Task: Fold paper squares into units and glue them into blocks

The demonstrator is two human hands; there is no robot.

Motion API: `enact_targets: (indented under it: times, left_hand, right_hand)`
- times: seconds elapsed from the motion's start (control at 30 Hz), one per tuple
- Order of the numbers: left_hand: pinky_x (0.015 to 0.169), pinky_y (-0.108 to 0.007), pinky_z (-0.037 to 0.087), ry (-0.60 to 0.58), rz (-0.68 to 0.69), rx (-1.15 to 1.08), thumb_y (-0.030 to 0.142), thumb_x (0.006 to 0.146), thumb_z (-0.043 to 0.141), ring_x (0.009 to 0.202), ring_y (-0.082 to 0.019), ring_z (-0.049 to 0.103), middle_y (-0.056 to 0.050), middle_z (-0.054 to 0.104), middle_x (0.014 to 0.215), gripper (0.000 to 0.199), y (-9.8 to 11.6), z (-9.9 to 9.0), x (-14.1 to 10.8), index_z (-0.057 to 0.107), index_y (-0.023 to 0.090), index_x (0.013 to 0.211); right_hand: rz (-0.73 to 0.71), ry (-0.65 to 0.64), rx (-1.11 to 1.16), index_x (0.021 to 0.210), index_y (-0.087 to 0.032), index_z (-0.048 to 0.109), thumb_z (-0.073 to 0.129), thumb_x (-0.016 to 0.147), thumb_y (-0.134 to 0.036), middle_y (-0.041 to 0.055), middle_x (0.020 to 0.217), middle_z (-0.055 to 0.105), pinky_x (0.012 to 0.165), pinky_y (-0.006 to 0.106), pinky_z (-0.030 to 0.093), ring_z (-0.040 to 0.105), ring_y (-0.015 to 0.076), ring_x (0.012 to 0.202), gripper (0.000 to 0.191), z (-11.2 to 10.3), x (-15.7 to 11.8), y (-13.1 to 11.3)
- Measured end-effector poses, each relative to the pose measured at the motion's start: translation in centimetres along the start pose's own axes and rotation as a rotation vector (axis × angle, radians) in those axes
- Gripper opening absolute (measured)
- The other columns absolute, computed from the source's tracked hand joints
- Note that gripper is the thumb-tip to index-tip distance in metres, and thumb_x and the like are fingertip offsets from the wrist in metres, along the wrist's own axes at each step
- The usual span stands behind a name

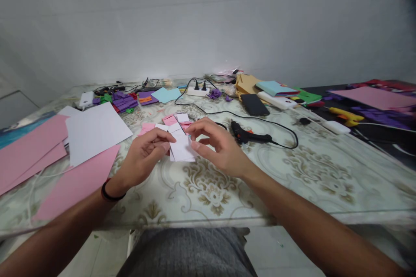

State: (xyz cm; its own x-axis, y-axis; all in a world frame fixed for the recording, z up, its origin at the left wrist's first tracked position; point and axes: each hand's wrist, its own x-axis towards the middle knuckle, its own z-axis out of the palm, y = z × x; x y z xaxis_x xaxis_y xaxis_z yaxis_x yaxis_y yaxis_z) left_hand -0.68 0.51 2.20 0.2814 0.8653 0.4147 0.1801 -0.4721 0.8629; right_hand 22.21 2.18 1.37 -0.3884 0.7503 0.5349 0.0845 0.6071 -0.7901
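Observation:
Over the front middle of the table, a small folded piece of white paper (182, 149) is between my hands. My left hand (146, 155) pinches its left edge between thumb and fingers. On the other side, my right hand (218, 145) has its thumb and curled fingertips at the paper's upper right edge. Just beyond the fingers lie small pink paper pieces (147, 127) and more white ones, partly hidden by the hands. A black glue gun (248, 134) lies to the right of my right hand, its cord curving back.
Large white (97, 132) and pink sheets (79, 184) spread at the left. Purple paper strips (125, 101), a power strip (198, 91) and a black phone (254, 104) sit further back. A yellow glue gun (346, 115) lies at the right. A wall rises behind.

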Motion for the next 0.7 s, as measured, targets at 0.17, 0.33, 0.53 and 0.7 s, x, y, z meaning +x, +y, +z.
enact_targets:
  times: [0.17, 0.33, 0.53, 0.7]
  left_hand:
    - [0.062, -0.020, 0.052, -0.026, -0.020, -0.039, 0.025, 0.089, 0.075, 0.068, -0.011, 0.063, 0.000, 0.067, 0.081, 0.018, -0.5, 0.3, -0.1, 0.066, 0.019, 0.104]
    - [0.069, -0.019, 0.054, 0.013, -0.030, -0.003, 0.024, 0.091, 0.074, 0.075, -0.009, 0.062, -0.002, 0.066, 0.090, 0.024, -0.9, 0.4, -0.2, 0.064, 0.020, 0.112]
    - [0.067, -0.019, 0.054, 0.016, -0.075, -0.044, 0.024, 0.091, 0.072, 0.076, -0.011, 0.066, 0.000, 0.066, 0.085, 0.029, -0.7, 0.4, 0.0, 0.061, 0.020, 0.118]
    - [0.067, -0.023, 0.058, 0.029, -0.174, -0.106, 0.030, 0.088, 0.073, 0.077, -0.015, 0.072, -0.001, 0.070, 0.083, 0.031, -0.5, 0.4, 0.4, 0.062, 0.019, 0.116]
  right_hand:
    - [0.019, -0.052, -0.002, 0.116, -0.024, 0.066, 0.068, 0.093, -0.029, 0.0075, 0.117, 0.056, 0.077, 0.028, 0.059, 0.062, 0.0172, 0.098, 0.023, 0.1, -0.1, 0.1]
    - [-0.001, -0.018, -0.027, 0.113, -0.025, 0.070, 0.060, 0.100, -0.034, 0.0096, 0.119, 0.058, 0.079, 0.029, 0.059, 0.060, 0.0222, 0.115, 0.018, 0.1, 0.0, 0.4]
    - [0.125, -0.002, 0.105, 0.110, -0.022, 0.070, 0.068, 0.094, -0.030, 0.0076, 0.113, 0.067, 0.074, 0.027, 0.059, 0.066, 0.0170, 0.094, 0.018, 0.3, 0.4, 0.8]
    - [0.142, 0.022, 0.133, 0.109, -0.022, 0.070, 0.077, 0.086, -0.031, 0.0032, 0.096, 0.066, 0.071, 0.026, 0.056, 0.062, 0.0147, 0.084, 0.026, 0.4, 0.4, 1.0]
